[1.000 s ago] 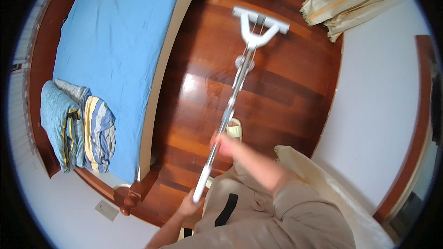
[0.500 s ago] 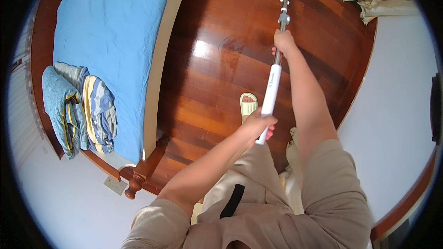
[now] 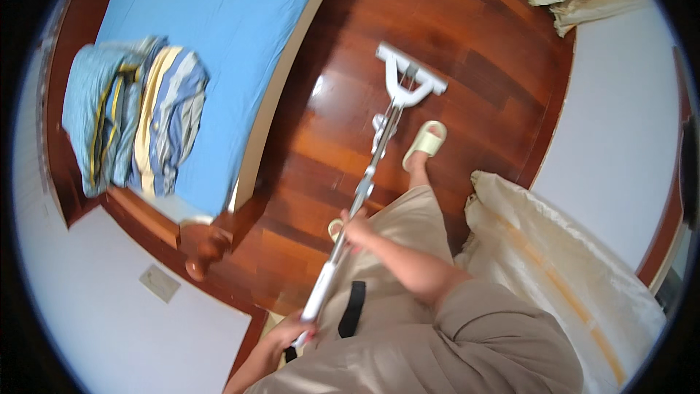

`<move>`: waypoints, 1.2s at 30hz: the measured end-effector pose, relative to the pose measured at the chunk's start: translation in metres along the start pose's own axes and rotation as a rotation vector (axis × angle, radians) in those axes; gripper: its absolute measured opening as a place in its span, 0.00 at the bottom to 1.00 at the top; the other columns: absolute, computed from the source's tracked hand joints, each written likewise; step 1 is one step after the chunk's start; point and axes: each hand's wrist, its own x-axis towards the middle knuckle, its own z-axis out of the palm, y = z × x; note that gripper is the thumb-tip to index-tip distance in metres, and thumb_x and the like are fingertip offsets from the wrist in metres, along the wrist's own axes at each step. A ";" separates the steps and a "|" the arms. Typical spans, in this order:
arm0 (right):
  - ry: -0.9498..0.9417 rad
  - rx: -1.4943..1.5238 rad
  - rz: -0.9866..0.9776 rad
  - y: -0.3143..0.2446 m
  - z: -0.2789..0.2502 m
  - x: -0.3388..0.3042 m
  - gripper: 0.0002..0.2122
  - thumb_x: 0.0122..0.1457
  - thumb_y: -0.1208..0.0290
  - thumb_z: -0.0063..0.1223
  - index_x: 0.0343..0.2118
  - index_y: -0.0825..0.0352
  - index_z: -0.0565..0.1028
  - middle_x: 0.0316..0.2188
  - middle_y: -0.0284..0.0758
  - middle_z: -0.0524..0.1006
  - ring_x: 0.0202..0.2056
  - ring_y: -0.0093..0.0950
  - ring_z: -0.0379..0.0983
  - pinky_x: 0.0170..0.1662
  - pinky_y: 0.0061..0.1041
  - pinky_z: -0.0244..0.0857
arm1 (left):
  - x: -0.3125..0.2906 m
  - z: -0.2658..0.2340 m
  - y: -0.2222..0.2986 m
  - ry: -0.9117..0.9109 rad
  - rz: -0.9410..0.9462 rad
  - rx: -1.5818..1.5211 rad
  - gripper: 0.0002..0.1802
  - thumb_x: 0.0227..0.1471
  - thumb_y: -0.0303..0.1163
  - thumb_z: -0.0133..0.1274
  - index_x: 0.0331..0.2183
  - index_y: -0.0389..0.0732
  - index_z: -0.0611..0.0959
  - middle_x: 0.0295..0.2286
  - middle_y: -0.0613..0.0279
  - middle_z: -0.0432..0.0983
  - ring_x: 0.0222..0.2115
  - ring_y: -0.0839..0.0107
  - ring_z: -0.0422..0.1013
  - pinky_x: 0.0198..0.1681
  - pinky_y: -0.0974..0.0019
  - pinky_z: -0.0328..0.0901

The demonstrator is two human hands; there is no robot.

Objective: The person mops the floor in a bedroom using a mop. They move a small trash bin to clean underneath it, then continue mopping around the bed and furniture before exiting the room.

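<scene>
A sponge mop [image 3: 319,293] with a metal pole and a white grip slants across the middle, from beside my waist up to its wide white head [image 3: 412,68] on the floor. My left hand [image 3: 290,330] is closed around the lower end of the white grip, near my left hip. Further up, my right hand [image 3: 357,229] wraps the metal pole just below a grey clip. A white lever fitting [image 3: 383,128] sits on the pole close to the head. The underside of the mop head is hidden.
Glossy brown wood floor [image 3: 467,22] surrounds the mop. A bed with a blue sheet [image 3: 219,36] and folded bedding [image 3: 164,124] stands at the left, its wooden post [image 3: 208,248] jutting out. Cream curtains [image 3: 554,270] hang at the right. My foot in a pale slipper [image 3: 425,144] is beside the pole.
The mop has been drawn back toward me, so its whole head now shows. Both hands have moved down and left with it. One foot has stepped forward, and the view has turned.
</scene>
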 end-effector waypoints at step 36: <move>0.273 0.009 -0.113 -0.144 -0.468 0.152 0.21 0.55 0.67 0.42 0.48 0.73 0.54 0.23 0.44 0.71 0.19 0.35 0.73 0.21 0.39 0.71 | 0.210 0.338 0.284 -0.203 0.205 0.104 0.11 0.43 0.27 0.50 0.32 0.39 0.68 0.18 0.64 0.67 0.13 0.76 0.63 0.16 0.72 0.61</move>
